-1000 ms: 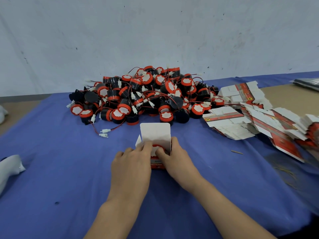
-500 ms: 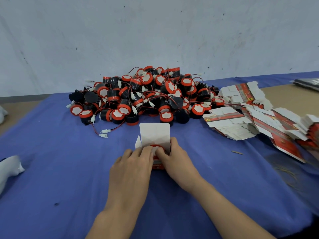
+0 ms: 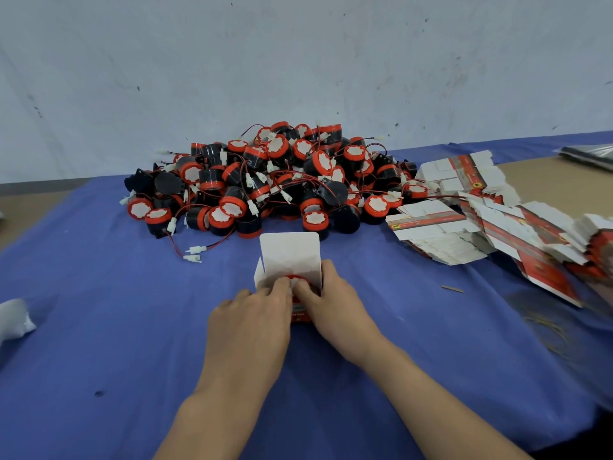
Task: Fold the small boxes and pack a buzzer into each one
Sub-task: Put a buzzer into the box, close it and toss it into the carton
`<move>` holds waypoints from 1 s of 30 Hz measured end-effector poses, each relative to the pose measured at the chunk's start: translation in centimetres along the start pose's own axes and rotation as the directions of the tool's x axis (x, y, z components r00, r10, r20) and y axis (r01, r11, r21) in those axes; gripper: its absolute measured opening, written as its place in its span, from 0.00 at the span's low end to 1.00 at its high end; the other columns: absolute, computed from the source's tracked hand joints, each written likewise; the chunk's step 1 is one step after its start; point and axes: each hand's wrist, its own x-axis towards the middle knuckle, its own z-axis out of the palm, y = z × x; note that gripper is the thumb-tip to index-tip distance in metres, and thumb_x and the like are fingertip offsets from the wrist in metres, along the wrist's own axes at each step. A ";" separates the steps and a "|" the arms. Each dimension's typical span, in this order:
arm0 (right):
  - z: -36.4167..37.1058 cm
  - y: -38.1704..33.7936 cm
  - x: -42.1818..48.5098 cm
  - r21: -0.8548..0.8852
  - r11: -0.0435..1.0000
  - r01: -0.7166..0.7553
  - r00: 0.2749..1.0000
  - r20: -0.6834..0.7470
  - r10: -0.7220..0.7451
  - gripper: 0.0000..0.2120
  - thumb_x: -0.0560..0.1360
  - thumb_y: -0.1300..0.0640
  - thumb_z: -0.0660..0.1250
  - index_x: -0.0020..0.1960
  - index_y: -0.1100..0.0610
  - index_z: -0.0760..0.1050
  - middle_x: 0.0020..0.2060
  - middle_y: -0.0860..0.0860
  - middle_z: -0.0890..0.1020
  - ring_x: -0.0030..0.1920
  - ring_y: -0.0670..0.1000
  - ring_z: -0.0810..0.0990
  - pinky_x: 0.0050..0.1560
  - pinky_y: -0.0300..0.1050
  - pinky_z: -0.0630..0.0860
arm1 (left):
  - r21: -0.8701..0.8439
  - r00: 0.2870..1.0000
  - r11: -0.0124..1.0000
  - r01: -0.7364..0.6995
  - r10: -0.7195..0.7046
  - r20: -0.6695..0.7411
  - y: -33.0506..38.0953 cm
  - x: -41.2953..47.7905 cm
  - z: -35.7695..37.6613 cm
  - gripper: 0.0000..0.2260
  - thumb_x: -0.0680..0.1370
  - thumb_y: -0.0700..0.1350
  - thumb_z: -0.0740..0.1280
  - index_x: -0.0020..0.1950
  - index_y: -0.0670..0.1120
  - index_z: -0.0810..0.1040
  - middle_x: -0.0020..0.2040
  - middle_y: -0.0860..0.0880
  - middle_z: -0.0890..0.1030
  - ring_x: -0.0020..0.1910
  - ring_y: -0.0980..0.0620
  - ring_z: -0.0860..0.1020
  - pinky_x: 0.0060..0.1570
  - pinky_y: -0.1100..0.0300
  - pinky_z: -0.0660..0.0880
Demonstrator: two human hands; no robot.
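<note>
The fingers (image 3: 282, 284) of the left hand (image 3: 252, 323) are curled and bunched together at the mouth of the small box (image 3: 290, 255), their tips resting on the near edge, right where the red rim of a buzzer (image 3: 295, 277) shows inside. The right hand (image 3: 335, 303) meets them from the other side: its fingertips touch the left hand's tips over the buzzer, while the rest of its fingers wrap the box's right wall, clamped on the card. Whether the thumbs press the front face cannot be told, since the hands cover it. The box stands upright on the blue cloth (image 3: 99, 327) at the centre of the frame, its white lid flap raised behind the buzzer and a small side flap sticking out at its left; a strip of the red printed front shows between the two hands. Just beyond the box, towards the upper centre, lies the pile of buzzers (image 3: 265, 180), black bodies with red and white tops, tangled in red and black wires. A loose wire with white connectors (image 3: 195, 254) trails out of the pile to the left of the box. To the right of the pile, running to the right edge, sprawl the flat box blanks (image 3: 441, 234), white and red, overlapping one another. A white object (image 3: 13, 318) sits at the left edge. The grey wall (image 3: 298, 61) fills the top of the frame.
</note>
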 end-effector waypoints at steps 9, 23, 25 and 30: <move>-0.2 -0.1 0.1 0.018 1.000 0.001 1.000 0.016 -0.001 0.10 0.80 0.46 0.62 0.56 0.51 0.69 0.52 0.48 0.81 0.55 0.52 0.78 0.58 0.57 0.77 | -0.150 0.993 0.989 0.019 -0.036 -0.114 -0.1 -0.5 -0.2 0.02 0.73 0.41 0.73 0.44 0.47 0.82 0.32 0.52 0.79 0.27 0.50 0.75 0.21 0.60 0.61; -0.1 0.3 0.1 0.043 0.999 0.025 0.999 0.021 -0.026 0.09 0.81 0.46 0.62 0.54 0.50 0.69 0.50 0.47 0.82 0.53 0.51 0.80 0.56 0.57 0.79 | 0.045 1.000 0.999 0.012 -0.011 -0.013 0.5 0.1 0.0 0.08 0.78 0.47 0.65 0.53 0.47 0.81 0.40 0.51 0.84 0.29 0.47 0.76 0.28 0.58 0.59; -0.2 0.3 0.1 0.045 0.999 0.027 0.999 0.022 -0.028 0.09 0.81 0.45 0.61 0.53 0.50 0.69 0.50 0.46 0.82 0.53 0.50 0.80 0.55 0.57 0.79 | 0.044 1.000 0.999 0.020 -0.020 -0.011 0.5 0.2 -0.1 0.07 0.78 0.47 0.65 0.52 0.48 0.81 0.38 0.51 0.83 0.28 0.47 0.76 0.28 0.59 0.59; -0.3 0.2 0.0 0.031 0.999 0.031 0.999 0.026 -0.032 0.08 0.81 0.46 0.61 0.52 0.50 0.68 0.48 0.47 0.82 0.51 0.51 0.80 0.55 0.58 0.78 | -0.121 0.996 0.990 0.067 -0.073 -0.048 0.6 -0.6 -0.2 0.10 0.78 0.46 0.64 0.56 0.47 0.82 0.40 0.51 0.84 0.29 0.47 0.77 0.24 0.57 0.66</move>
